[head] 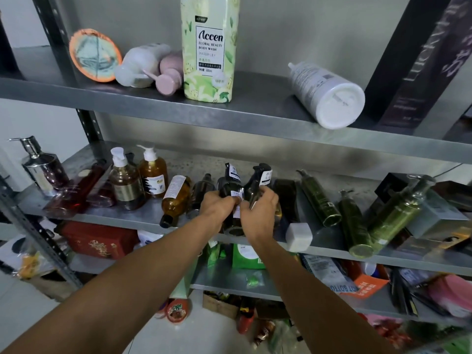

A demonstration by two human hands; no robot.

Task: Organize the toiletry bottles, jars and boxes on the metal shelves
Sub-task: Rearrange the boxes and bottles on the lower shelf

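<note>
The left hand [217,206] is curling its fingers round a dark pump bottle [228,186] near the front edge of the middle metal shelf [132,218]. The right hand [259,213] is gripping a second dark bottle [255,186] just to its right, the two touching. Both are sitting between an amber bottle [176,198] lying to the left and green bottles [319,198] to the right.
</note>
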